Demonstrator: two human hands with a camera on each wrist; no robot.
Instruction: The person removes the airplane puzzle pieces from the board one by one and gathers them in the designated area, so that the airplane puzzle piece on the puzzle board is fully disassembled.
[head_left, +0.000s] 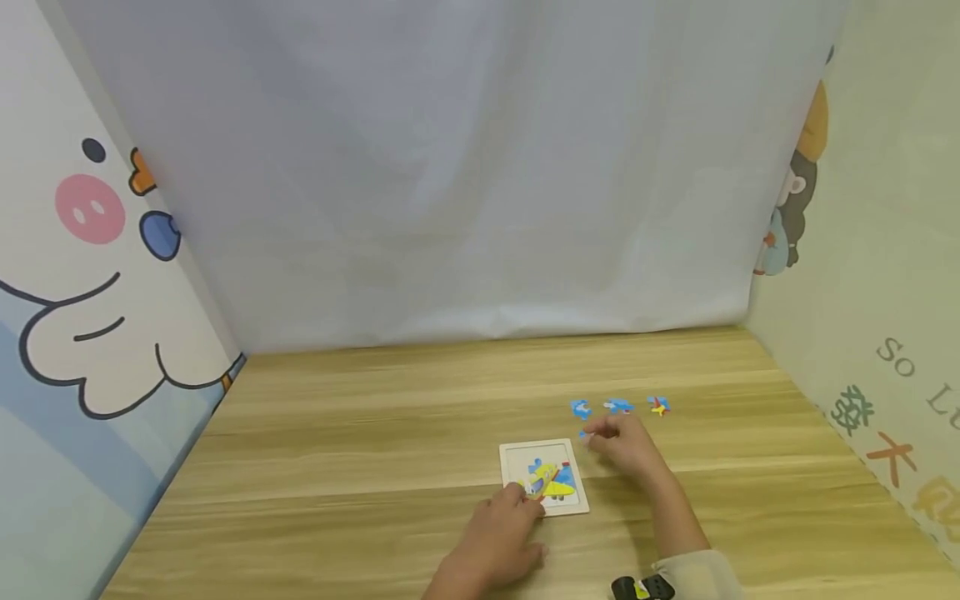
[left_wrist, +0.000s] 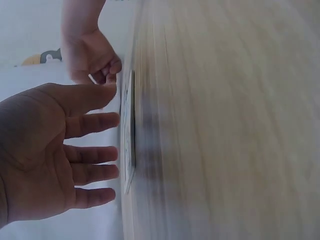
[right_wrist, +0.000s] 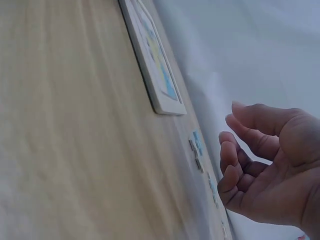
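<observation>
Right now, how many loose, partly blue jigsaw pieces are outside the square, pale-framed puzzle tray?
4 visible: left piece, middle piece and right piece beyond the right hand, plus a blue piece at its fingertips; more may be hidden.

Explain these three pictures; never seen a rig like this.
No robot here: just a person's bare left hand and right hand. The wide picture comes from a head-worn camera looking forward and down; the two close ones come from a camera on each wrist. On the wood-patterned table lies a square frame with a partly assembled puzzle; three loose pieces lie beyond the right hand. The left hand is over the frame's near edge, fingers straight, holding nothing. A small blue piece shows by the right hand's grip; whether it's held, I can't tell.
</observation>
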